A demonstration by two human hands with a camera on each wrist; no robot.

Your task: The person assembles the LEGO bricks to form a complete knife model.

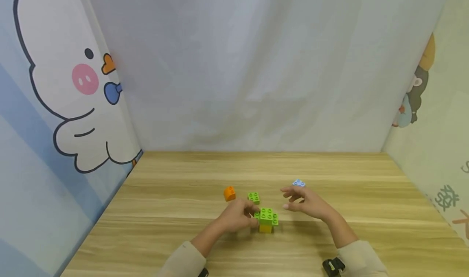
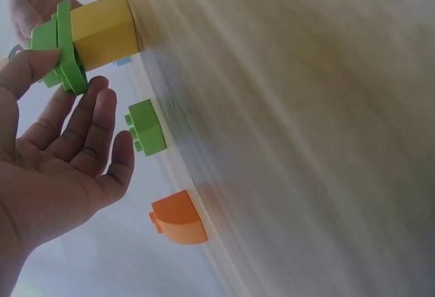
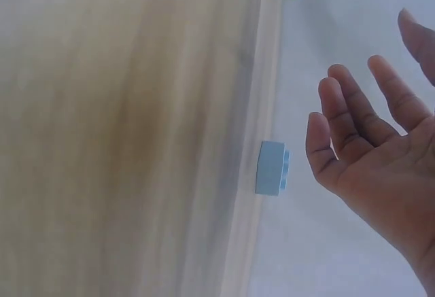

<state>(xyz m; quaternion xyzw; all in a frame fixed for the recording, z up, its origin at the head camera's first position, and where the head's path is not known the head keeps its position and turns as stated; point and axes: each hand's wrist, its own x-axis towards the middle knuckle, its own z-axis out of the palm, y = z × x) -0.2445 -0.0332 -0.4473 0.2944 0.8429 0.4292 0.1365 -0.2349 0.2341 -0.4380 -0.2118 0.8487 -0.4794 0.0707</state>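
My left hand (image 1: 238, 216) pinches the left end of a flat green piece in a small block stack (image 2: 71, 49). This stack has a yellow block (image 2: 105, 30) at the bottom, the flat green piece across it and a green block (image 1: 266, 216) on top. To the right of the stack, my right hand (image 1: 309, 203) is held over the table, fingers spread and relaxed with nothing between them. Just beyond its fingers lies a light blue block (image 3: 271, 168), partly covered by the hand in the head view.
A loose green block (image 1: 253, 198) sits behind the stack on the wooden table (image 1: 165, 212). Farther left is an orange block (image 1: 229, 193) with a curved side. A pale curtain (image 1: 238, 73) hangs behind the table, with printed walls at both sides.
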